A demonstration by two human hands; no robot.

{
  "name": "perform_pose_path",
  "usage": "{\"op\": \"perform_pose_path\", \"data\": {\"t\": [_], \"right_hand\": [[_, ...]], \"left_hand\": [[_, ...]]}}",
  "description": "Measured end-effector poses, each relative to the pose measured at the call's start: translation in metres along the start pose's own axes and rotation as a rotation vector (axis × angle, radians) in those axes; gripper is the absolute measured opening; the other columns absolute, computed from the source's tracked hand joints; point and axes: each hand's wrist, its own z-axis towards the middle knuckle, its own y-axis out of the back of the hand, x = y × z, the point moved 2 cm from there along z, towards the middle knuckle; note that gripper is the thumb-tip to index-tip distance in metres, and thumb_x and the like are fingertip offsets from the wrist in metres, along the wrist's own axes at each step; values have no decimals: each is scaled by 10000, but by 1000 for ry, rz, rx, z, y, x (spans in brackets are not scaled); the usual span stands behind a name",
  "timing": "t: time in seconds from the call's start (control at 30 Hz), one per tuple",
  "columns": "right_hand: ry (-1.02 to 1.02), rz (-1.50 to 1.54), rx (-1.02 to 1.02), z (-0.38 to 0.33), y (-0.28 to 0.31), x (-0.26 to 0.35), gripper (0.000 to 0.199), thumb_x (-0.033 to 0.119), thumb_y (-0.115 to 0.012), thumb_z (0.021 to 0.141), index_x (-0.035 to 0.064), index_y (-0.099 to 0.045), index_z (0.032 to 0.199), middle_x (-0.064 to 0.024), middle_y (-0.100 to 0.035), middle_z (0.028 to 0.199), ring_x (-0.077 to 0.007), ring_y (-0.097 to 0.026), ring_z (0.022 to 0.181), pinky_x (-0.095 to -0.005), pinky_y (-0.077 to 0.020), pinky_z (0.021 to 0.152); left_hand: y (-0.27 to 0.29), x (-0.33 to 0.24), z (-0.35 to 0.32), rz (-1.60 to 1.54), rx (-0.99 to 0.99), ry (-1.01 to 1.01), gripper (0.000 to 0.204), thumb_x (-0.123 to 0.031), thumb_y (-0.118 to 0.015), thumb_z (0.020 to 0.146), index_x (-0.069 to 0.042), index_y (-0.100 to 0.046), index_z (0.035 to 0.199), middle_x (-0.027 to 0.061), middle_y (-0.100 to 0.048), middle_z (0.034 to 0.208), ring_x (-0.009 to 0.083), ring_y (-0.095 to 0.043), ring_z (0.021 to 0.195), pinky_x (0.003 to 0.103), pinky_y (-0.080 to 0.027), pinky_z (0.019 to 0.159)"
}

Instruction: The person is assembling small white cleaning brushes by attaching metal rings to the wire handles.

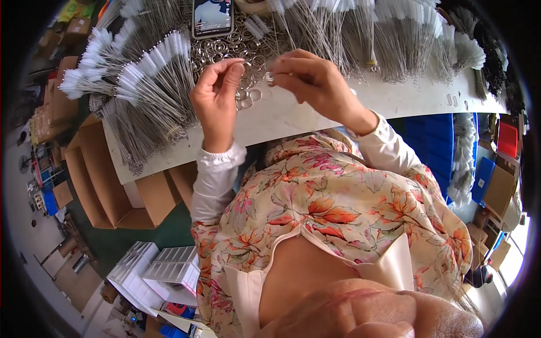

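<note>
Over the near edge of a pile of shiny metal rings [211, 52], my two hands are raised with a small gap between them. My left hand [218, 96] is closed, thumb pressed to forefinger, on what looks like a metal ring [247, 65]. A second small metal ring [269, 78] shows at the fingertips of my right hand [315, 81], whose thumb and fingers are pinched and slightly blurred. Several loose rings [246, 100] lie on the pale tabletop [282, 115] beneath.
White-bristled wire brushes [158, 73] are heaped at the left, with more bundles [389, 45] along the back and right. A phone [212, 19] stands behind the rings. Cardboard boxes [112, 174] sit below the table's left side; a blue bin [431, 143] is at the right.
</note>
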Motion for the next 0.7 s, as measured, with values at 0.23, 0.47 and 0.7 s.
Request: {"op": "perform_pose_path", "data": {"t": [0.23, 0.47, 0.7], "right_hand": [[497, -134, -81, 3, -36, 15, 115, 38, -678, 743, 36, -672, 857, -90, -623, 905, -224, -634, 735, -291, -520, 628], [886, -455, -73, 1, -46, 26, 214, 26, -681, 613, 71, -679, 822, 6, -613, 916, -169, -625, 677, -272, -501, 539], [1072, -615, 74, 0, -55, 32, 243, 103, -671, 595, 77, -686, 836, 26, -611, 923, -129, -562, 593, -255, -461, 489]], "left_hand": [[4, -7, -24, -526, -97, 104, 115, -38, -562, 883, 17, -612, 971, 42, -633, 887, 64, -561, 758, 175, -436, 648], [36, -39, -27, -630, 71, 66, 125, 2, -592, 850, 38, -629, 964, 86, -647, 923, 107, -603, 795, 212, -498, 687], [69, -46, -37, -329, 213, -19, 224, 55, -638, 789, 44, -626, 1012, 107, -625, 1002, 133, -624, 838, 218, -513, 705]]}}
